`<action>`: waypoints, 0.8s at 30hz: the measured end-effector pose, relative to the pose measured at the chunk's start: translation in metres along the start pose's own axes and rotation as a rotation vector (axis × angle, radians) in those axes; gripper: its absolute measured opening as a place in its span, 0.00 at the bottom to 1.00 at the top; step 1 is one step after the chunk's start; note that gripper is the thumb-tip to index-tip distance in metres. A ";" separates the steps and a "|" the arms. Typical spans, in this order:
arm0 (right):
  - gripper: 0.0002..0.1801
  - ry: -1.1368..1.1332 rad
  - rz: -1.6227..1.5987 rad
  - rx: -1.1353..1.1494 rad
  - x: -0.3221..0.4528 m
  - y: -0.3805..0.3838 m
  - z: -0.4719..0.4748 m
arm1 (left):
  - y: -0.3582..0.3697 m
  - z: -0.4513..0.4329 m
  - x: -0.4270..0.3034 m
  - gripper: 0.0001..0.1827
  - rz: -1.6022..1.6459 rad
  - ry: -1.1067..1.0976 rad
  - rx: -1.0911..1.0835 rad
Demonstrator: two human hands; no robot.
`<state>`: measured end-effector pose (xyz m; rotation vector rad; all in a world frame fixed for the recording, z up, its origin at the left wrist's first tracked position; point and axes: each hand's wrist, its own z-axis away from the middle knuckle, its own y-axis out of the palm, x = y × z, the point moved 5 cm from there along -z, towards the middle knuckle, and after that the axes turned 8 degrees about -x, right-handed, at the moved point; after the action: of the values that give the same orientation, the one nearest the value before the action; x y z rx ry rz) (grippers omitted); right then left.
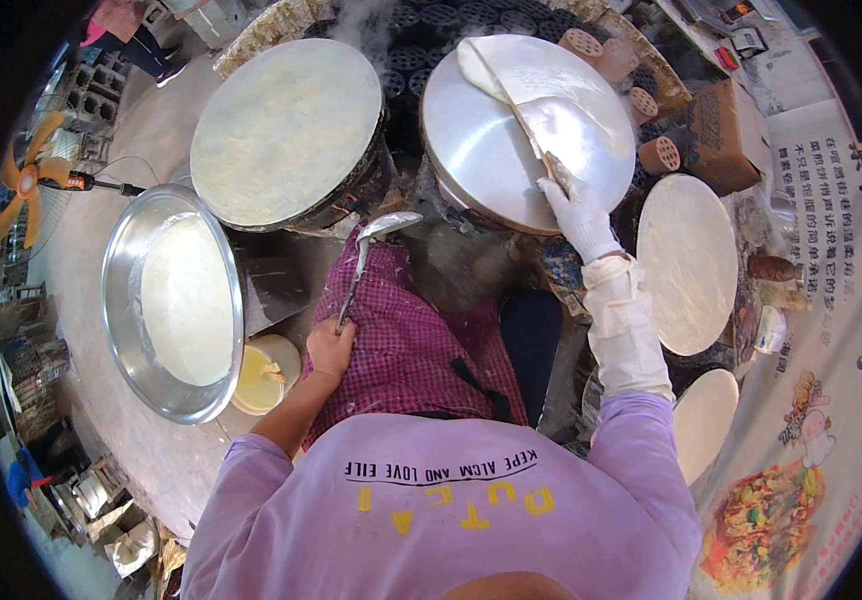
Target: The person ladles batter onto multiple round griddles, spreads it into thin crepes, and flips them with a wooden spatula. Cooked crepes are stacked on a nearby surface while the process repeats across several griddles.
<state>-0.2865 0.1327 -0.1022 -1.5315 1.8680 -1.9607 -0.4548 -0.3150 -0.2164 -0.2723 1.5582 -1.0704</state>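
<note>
My left hand [331, 346] grips the dark handle of a batter-coated ladle [393, 223], held over the checked apron. On my right hand [579, 214] is a white knit glove, and it holds a long thin wooden spreader [509, 101]. That spreader lies across a round metal griddle [468, 161], where pale batter [551, 71] covers the far part and bare shiny metal shows nearer me. A second griddle to the left bears a full round sheet of pale batter [288, 135]. A wide steel basin [119, 315] at the left holds white batter [187, 300].
Round pale flatbreads [687, 262] rest at the right. A tub of yellowish liquid [292, 356] stands beside the basin. Perforated briquettes [660, 155] and a cardboard box [727, 135] lie behind the right griddle. An orange-bladed fan [28, 182] is at far left; a person [134, 45] stands at upper left.
</note>
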 end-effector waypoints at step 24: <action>0.27 -0.186 0.020 0.090 0.011 -0.041 -0.087 | 0.001 0.003 -0.002 0.15 -0.045 -0.005 -0.010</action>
<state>-0.3243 0.2015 -0.0465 -1.6008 1.6923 -1.7974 -0.4508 -0.3146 -0.2153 -0.3177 1.5592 -1.0962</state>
